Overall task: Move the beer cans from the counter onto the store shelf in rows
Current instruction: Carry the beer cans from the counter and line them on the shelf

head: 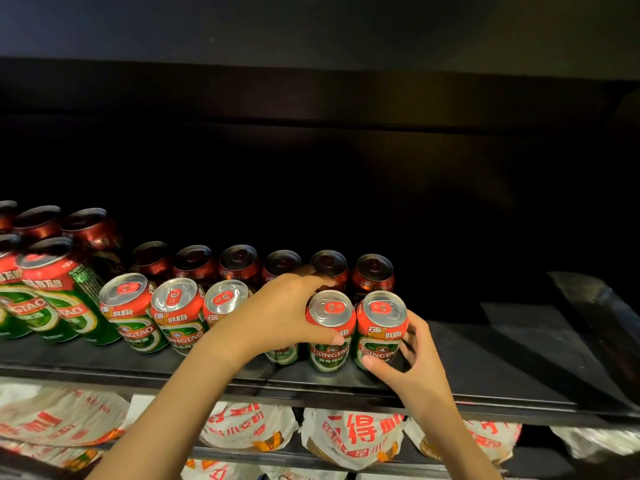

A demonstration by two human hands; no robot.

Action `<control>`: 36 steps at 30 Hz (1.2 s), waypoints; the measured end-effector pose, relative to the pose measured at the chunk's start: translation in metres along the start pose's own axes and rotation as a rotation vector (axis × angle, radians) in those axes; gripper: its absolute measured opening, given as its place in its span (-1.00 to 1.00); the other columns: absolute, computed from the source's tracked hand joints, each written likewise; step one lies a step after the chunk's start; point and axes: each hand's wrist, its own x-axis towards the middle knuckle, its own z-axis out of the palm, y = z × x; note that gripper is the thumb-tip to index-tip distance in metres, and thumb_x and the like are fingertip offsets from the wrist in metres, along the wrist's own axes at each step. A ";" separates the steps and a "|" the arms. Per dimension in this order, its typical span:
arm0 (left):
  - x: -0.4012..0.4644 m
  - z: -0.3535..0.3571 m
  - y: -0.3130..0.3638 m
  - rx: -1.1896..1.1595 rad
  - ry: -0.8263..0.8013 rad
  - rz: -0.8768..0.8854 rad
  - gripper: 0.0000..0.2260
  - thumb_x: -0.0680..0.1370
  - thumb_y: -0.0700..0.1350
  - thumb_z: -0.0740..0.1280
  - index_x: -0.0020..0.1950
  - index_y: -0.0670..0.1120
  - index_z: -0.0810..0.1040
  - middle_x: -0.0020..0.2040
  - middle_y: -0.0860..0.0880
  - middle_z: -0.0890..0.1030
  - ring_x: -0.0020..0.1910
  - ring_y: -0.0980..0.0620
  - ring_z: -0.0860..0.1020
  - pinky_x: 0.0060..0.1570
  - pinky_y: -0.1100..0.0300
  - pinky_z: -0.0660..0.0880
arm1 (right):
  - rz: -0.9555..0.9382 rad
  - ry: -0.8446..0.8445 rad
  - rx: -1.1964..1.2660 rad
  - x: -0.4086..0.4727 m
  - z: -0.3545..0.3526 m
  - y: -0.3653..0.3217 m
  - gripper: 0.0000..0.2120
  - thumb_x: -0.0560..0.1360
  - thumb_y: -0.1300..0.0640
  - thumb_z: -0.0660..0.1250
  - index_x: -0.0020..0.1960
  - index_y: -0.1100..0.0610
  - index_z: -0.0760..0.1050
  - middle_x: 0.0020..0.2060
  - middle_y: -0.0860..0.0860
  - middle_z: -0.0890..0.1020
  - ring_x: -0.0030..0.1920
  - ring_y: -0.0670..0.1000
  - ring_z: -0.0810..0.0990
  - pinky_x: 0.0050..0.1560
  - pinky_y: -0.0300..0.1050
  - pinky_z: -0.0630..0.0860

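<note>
Green and red Tsingtao beer cans stand in two rows on a dark shelf (485, 355). My left hand (287, 313) curls over the front row and grips the second can from the right (330, 327), thumb on its front. It hides most of the can (282, 355) to the left of that one. My right hand (412, 362) holds the rightmost front can (381, 323), thumb on the label and fingers round its right side. Both cans stand upright on the shelf, touching each other. A back row of several cans (374, 271) sits in shadow behind.
Taller cans (59, 289) crowd the shelf's left end. To the right of the rows the shelf surface is bare and dark. White bags with red print (353, 438) lie on the shelf below. The counter is out of view.
</note>
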 end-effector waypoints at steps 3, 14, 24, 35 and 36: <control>-0.002 0.004 -0.003 0.006 0.051 0.005 -0.49 0.31 0.20 0.47 0.20 0.09 0.48 0.09 0.18 0.56 0.04 0.25 0.49 -0.01 0.41 0.41 | 0.047 0.044 -0.012 -0.001 0.005 0.012 -0.33 0.29 0.16 0.56 0.18 -0.28 0.27 0.12 -0.32 0.45 0.12 -0.25 0.44 0.08 -0.40 0.37; -0.001 0.012 -0.014 0.030 0.062 0.027 -0.44 0.36 0.22 0.41 0.33 0.13 0.40 0.19 0.14 0.53 0.18 0.18 0.45 0.18 0.23 0.43 | 0.000 0.032 -0.007 0.002 0.005 0.020 -0.40 0.34 0.18 0.51 0.17 -0.31 0.34 0.13 -0.31 0.54 0.17 -0.37 0.47 0.06 -0.51 0.42; -0.007 0.014 -0.007 0.097 0.033 -0.037 -0.39 0.41 0.15 0.39 0.42 0.15 0.26 0.33 0.11 0.41 0.33 0.07 0.34 0.31 0.08 0.35 | -0.018 0.043 -0.031 0.002 0.005 0.024 -0.39 0.35 0.20 0.50 0.22 -0.26 0.33 0.16 -0.27 0.54 0.17 -0.36 0.47 0.07 -0.53 0.40; -0.007 0.010 -0.006 0.143 0.041 0.053 -0.41 0.46 0.16 0.31 0.44 0.10 0.21 0.36 0.08 0.37 0.32 0.08 0.34 0.31 0.15 0.29 | 0.013 0.097 -0.166 -0.013 0.016 0.006 -0.30 0.41 0.10 0.46 0.43 -0.17 0.20 0.30 -0.31 0.42 0.30 -0.33 0.38 0.23 -0.40 0.36; -0.007 0.009 -0.009 0.132 0.033 0.065 -0.41 0.45 0.18 0.31 0.43 0.09 0.22 0.34 0.07 0.38 0.30 0.07 0.35 0.30 0.15 0.32 | 0.015 0.118 -0.181 -0.018 0.018 0.003 -0.28 0.42 0.09 0.45 0.44 -0.19 0.15 0.35 -0.29 0.36 0.33 -0.32 0.33 0.27 -0.41 0.32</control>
